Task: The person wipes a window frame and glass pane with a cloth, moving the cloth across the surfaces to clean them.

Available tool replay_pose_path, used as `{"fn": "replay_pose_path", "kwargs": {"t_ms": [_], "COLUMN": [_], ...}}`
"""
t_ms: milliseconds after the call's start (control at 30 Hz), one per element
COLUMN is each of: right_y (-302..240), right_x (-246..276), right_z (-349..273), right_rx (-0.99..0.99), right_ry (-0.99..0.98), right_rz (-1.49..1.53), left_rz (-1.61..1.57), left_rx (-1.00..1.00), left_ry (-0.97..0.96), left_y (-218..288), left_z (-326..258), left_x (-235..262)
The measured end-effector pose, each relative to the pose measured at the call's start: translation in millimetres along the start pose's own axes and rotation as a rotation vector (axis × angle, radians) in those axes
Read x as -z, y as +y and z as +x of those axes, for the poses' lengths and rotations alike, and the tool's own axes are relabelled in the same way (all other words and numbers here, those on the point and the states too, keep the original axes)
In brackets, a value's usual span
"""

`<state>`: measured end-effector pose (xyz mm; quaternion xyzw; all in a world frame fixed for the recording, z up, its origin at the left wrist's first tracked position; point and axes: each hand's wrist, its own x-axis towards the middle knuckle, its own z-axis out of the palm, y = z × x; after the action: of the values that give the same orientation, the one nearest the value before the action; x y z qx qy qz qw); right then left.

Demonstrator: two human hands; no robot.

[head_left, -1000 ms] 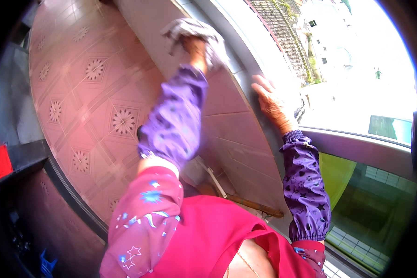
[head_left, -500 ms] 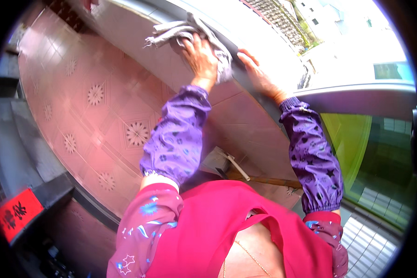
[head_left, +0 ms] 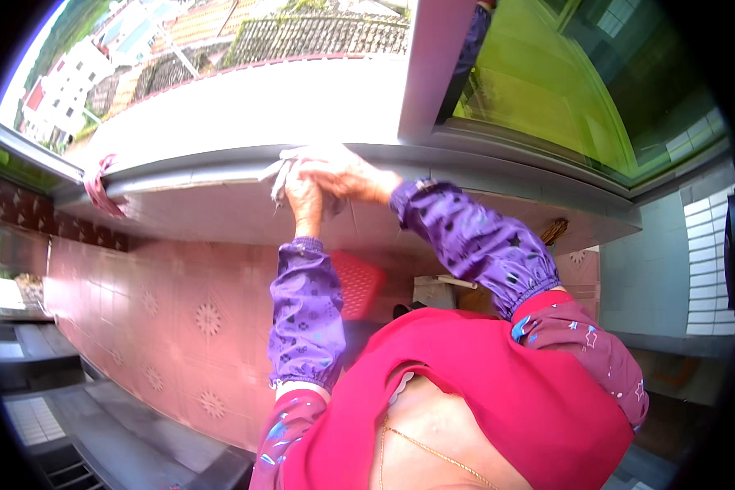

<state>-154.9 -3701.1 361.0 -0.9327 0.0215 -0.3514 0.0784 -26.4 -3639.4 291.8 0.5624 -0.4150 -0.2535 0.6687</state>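
Located a pale grey cloth (head_left: 277, 177) at the near edge of the window ledge (head_left: 208, 174), crumpled at the hands. Observed the left hand (head_left: 305, 198) gripping narrowly into the folds, with loose material showing beyond on the left side. Saw the right hand (head_left: 349, 174) laid against and partly over the left; could not tell, for glare and overlap, whether gripping fabric as well. Judged the cloth light, soft and limp, unlikely to suffer from squeezing or dropping. Could not establish dampness; would have expected more weight and a slicker feel if wet. Rated the gathered middle best for taking hold, with the loose edge tucked under the palm. Noted a reddish strip (head_left: 100, 188) farther left on the ledge, well apart from both hands.
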Motion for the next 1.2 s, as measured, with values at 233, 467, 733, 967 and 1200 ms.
{"fn": "replay_pose_path", "kwargs": {"t_ms": [233,467,733,967,1200], "right_y": [-46,-46,7,4,-1], "right_x": [68,195,216,208,318], "right_z": [-25,8,31,-18,119], "right_rx": [-0.646,-0.241,0.034,0.049,0.149], "right_ry": [0.341,0.656,0.395,-0.009,0.396], "right_rz": [0.603,-0.107,-0.770,-0.774,-0.952], "left_rz": [-0.522,-0.233,-0.657,-0.504,-0.568], "left_rx": [0.182,-0.235,0.095,0.091,-0.216], "left_ry": [-0.171,-0.265,-0.359,-0.634,-0.519], "left_y": [112,207,172,200,209], "left_z": [-14,25,85,81,91], "left_x": [-42,-63,-125,-146,-153]}}
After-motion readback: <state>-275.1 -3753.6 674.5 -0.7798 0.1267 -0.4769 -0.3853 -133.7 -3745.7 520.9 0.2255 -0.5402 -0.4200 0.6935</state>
